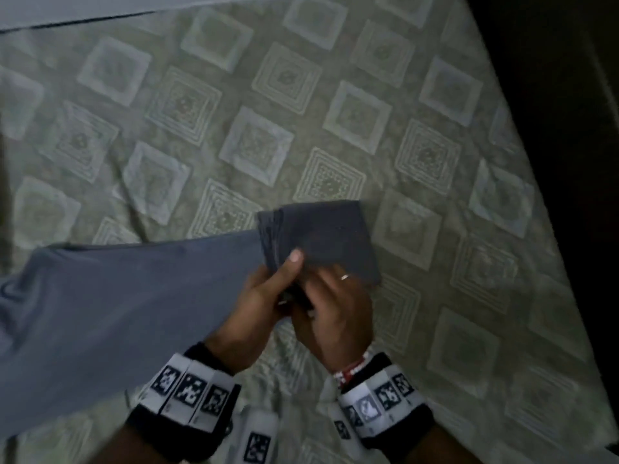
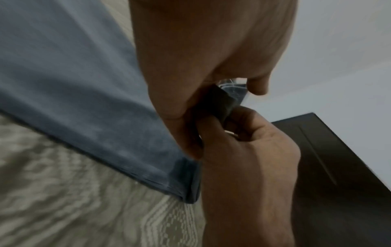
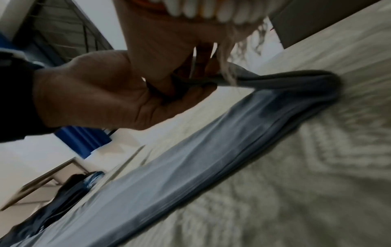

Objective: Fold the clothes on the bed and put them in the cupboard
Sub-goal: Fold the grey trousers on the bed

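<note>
On the bed (image 1: 435, 95), your left hand (image 1: 258, 306) and right hand (image 1: 335, 313) both pinch one end of the grey garment (image 1: 117, 313), turning it back over itself. Folding is under way; next, likely lay this end flat and square the edges.

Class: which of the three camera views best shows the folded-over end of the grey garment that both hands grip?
The head view: the folded end shows whole from above, doubled back over the garment, with the left hand and right hand gripping its near edge. The right wrist view shows it edge-on and blurred; the left wrist view shows only a pinched scrap.
</note>
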